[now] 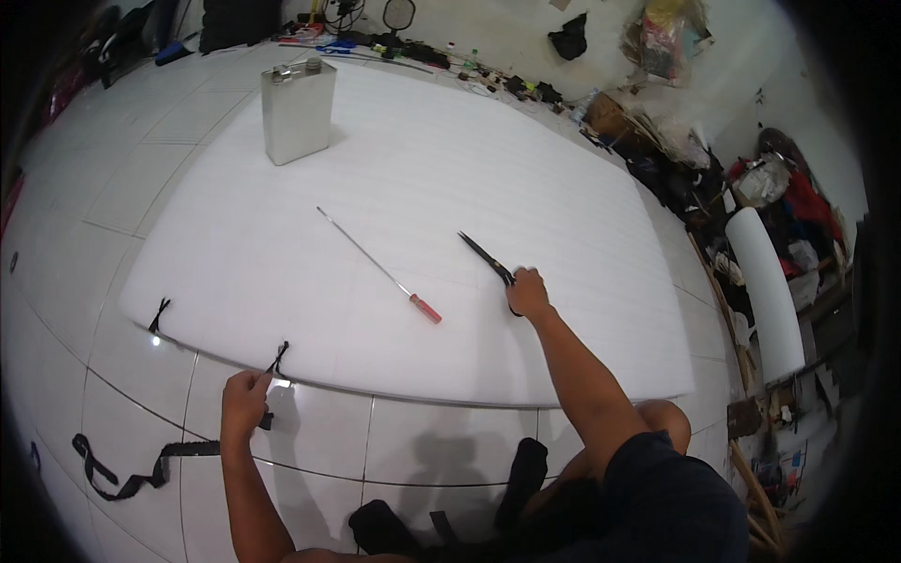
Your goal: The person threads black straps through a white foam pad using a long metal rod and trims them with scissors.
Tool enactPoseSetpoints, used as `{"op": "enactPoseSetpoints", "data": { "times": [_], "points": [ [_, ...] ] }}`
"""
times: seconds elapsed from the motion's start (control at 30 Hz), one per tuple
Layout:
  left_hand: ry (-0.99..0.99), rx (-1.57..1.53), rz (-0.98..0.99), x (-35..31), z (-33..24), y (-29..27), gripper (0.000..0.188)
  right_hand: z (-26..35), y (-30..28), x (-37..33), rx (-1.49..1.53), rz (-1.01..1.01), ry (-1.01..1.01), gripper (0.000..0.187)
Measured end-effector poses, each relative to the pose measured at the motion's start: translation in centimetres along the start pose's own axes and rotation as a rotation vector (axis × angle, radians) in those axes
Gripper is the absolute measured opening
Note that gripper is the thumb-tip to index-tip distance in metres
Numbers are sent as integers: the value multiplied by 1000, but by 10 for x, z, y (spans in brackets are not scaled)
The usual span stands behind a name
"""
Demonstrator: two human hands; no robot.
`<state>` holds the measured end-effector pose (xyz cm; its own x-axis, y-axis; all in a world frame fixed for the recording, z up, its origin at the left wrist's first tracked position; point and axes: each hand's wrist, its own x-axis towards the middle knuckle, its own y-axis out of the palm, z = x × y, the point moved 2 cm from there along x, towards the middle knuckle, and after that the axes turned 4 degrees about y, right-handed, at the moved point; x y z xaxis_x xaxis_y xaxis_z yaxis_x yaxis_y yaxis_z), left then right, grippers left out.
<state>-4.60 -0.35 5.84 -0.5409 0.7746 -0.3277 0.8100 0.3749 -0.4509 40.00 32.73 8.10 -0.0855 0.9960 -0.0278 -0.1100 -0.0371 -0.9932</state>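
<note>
I view, lower left: left hand [244,403], fingers pinching black strip [280,357] | centre: right hand [528,293], fingers round scissors [484,253]

Head camera: left one of a side-by-side fisheye pair, upright
Facing: down and ahead from the person's head
Sheet [404,169]: mid-picture, seen obliquely from above
Left hand [245,402], right hand [528,294]: near, arms entering from below
Wall [511,30]: far, across the top
Floor [319,418]: joints bend toward the dark rim
</note>
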Motion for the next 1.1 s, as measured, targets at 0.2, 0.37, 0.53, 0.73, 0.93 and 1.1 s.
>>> {"op": "enactPoseSetpoints", "data": {
  "times": [0.2,0.37,0.53,0.73,0.93,1.1],
  "points": [
    [19,-38,12,9,20,-4,21,-39,4,-4,3,286,91,34],
    [198,64,-108,4,6,12,21,-61,-4,2,-216,298,-45,36],
    [185,181,-164,2,17,-25,30,0,-27,-6,205,615,118,37],
    [168,167,-138,-3,-9,-16,37,5,-10,-77,1212,816,86,41],
    [69,55,-234,-13,-22,-24,29,119,-14,-124,490,478,-338,49],
    [72,89,-223,-9,-23,-15,31,164,-26,-162,62,219,-733,63]
  ]
}}
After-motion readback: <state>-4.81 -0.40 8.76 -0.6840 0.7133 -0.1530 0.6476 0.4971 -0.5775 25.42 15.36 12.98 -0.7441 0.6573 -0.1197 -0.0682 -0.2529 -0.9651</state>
